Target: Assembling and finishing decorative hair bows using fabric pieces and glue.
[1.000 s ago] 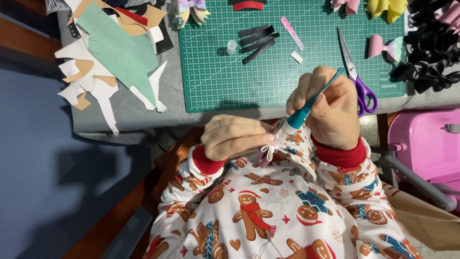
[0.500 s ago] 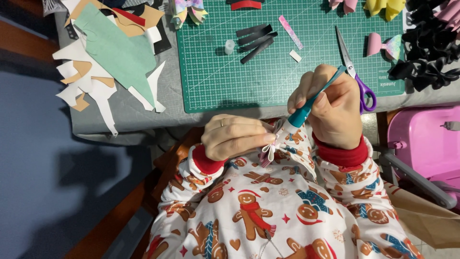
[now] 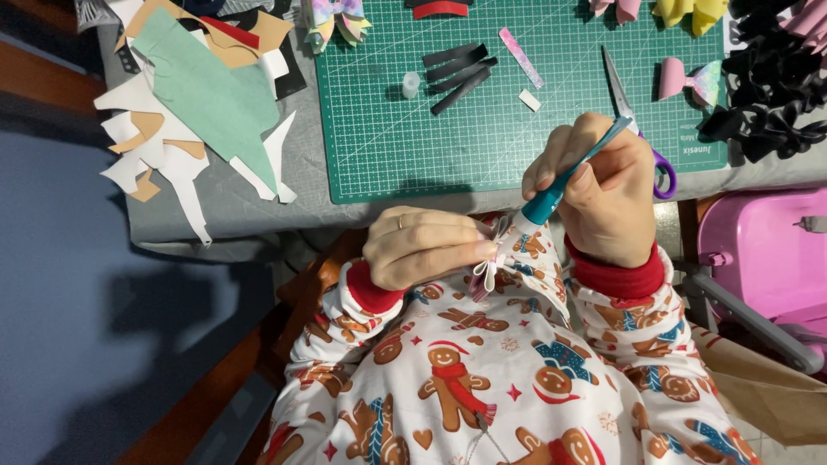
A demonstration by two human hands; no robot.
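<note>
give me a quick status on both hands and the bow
Left hand pinching small pink bow. Right hand holding teal glue pen, tip at bow. Nothing in the way.

Head-worn, looking steeply down, close over both hands and lap, green cutting mat (image 3: 517, 103) at the top.

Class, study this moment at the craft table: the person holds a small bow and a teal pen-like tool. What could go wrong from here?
1. The teal tool's tip meets the small bow right beside the left hand's fingertips, so a slip could catch them.
2. The work is held over the lap, off the green cutting mat, so anything from the tip may mark the clothing.
3. The scissors lie just behind the right hand; drawing back could knock them.
</note>
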